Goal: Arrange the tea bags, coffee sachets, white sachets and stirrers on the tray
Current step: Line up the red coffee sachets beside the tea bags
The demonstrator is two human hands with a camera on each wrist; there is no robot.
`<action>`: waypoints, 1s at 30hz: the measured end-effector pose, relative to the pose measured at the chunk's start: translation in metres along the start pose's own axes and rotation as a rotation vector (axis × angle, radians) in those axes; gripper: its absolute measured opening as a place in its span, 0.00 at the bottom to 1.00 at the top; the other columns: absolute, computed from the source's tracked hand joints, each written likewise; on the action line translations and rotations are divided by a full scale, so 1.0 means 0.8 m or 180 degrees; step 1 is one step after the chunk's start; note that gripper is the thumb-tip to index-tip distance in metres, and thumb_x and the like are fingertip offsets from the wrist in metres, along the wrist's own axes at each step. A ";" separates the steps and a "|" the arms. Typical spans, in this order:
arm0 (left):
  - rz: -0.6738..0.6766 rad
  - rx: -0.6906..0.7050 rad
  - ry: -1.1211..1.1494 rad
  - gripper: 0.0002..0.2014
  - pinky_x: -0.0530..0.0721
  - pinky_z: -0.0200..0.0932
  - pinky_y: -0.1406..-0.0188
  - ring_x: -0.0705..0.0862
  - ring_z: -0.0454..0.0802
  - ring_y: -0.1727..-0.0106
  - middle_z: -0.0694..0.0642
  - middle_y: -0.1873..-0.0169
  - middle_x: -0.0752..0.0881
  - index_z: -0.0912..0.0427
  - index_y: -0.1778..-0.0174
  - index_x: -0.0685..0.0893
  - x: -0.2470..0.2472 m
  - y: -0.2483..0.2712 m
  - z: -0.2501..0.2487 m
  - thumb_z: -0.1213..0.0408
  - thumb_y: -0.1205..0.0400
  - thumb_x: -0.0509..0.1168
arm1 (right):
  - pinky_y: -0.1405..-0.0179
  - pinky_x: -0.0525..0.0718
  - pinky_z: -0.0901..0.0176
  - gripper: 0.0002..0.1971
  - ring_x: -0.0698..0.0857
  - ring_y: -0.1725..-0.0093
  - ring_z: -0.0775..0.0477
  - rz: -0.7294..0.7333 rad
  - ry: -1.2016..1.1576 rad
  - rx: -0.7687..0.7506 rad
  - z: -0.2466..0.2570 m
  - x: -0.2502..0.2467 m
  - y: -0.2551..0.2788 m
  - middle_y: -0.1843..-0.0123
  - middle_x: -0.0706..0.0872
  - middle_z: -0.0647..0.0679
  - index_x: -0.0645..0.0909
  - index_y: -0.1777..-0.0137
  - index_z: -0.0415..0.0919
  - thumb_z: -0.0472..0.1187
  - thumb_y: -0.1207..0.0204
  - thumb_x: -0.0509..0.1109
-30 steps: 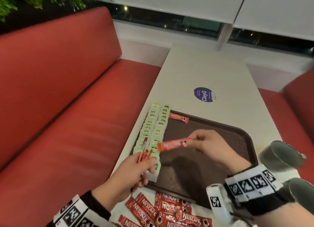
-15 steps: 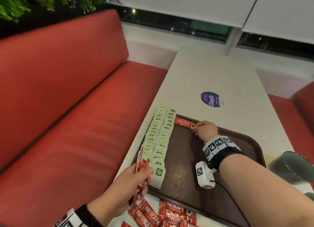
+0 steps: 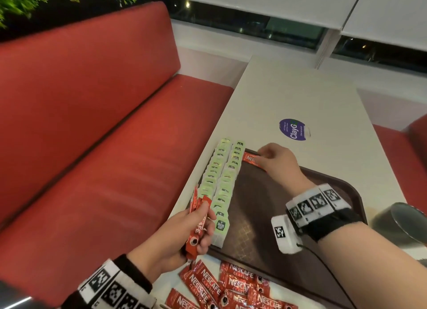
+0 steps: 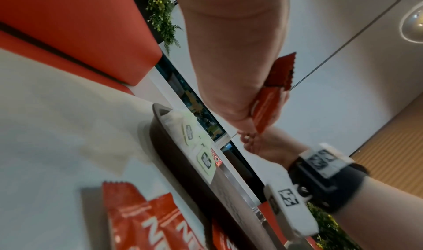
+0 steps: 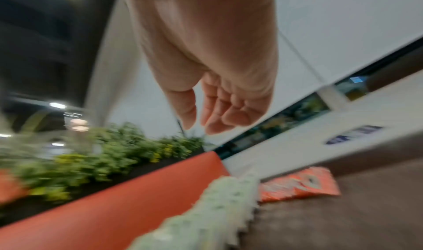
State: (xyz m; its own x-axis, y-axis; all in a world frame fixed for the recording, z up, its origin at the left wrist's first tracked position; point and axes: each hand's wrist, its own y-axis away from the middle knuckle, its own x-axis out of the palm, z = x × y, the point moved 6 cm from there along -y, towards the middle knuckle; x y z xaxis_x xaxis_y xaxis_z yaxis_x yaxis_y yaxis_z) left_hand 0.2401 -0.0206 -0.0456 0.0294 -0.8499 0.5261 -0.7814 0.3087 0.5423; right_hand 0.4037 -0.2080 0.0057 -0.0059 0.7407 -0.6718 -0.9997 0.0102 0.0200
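Note:
A dark brown tray (image 3: 254, 216) lies on the white table. Two rows of green tea bags (image 3: 221, 181) run along its left side. Red coffee sachets (image 3: 250, 159) lie at the tray's far left corner. My right hand (image 3: 275, 161) hovers just above them, and in the right wrist view the right hand (image 5: 206, 109) has loose fingers that hold nothing over the sachet (image 5: 297, 185). My left hand (image 3: 184, 230) grips a bundle of red coffee sachets (image 3: 197, 225) upright at the tray's near left corner, also seen as held sachets (image 4: 270, 102).
Several loose coffee sachets (image 3: 231, 285) lie on the table in front of the tray. Metal cups (image 3: 402, 223) stand at the right. A purple sticker (image 3: 292, 129) marks the table beyond the tray. A red bench (image 3: 92, 147) runs along the left.
My right hand carried one red sachet from mid-tray to the far left corner, laid it there and let go. The left hand kept its bundle.

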 end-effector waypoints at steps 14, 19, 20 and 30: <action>0.0909 -0.0368 -0.0099 0.24 0.70 0.32 0.86 0.75 0.43 0.82 0.57 0.71 0.79 0.62 0.47 0.76 0.039 0.012 0.009 0.42 0.21 0.57 | 0.61 0.79 0.63 0.03 0.81 0.67 0.58 0.1638 -0.0892 -0.0483 0.046 0.036 0.153 0.69 0.84 0.54 0.83 0.61 0.37 0.33 0.27 0.75; 0.0969 -0.0428 -0.0859 0.19 0.65 0.31 0.87 0.76 0.43 0.81 0.60 0.63 0.84 0.65 0.40 0.80 0.030 0.019 0.012 0.52 0.18 0.62 | 0.63 0.74 0.63 0.08 0.76 0.71 0.62 0.1253 -0.0679 -0.0498 0.028 0.014 0.150 0.73 0.81 0.58 0.84 0.65 0.47 0.35 0.28 0.76; 0.0957 -0.0426 -0.1015 0.18 0.65 0.31 0.88 0.77 0.43 0.81 0.61 0.61 0.85 0.65 0.40 0.80 0.030 0.020 0.011 0.54 0.17 0.62 | 0.64 0.74 0.64 0.08 0.76 0.71 0.62 0.1234 -0.0629 -0.0525 0.028 0.013 0.152 0.73 0.82 0.58 0.84 0.66 0.47 0.36 0.28 0.76; 0.0359 0.0493 -0.3292 0.11 0.83 0.34 0.56 0.86 0.38 0.56 0.46 0.57 0.88 0.48 0.52 0.84 0.043 0.020 -0.004 0.49 0.15 0.58 | 0.64 0.74 0.75 0.16 0.80 0.66 0.66 0.1420 0.0089 -0.0855 0.052 0.019 0.166 0.70 0.82 0.67 0.78 0.70 0.59 0.38 0.27 0.75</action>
State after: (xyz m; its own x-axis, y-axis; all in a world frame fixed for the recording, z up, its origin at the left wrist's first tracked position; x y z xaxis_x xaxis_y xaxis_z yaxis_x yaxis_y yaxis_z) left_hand 0.2305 -0.0435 -0.0164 -0.5380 -0.7927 -0.2869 -0.8198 0.4128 0.3969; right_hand 0.2714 -0.1672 0.0285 -0.4294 0.6154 -0.6609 -0.8702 -0.4778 0.1205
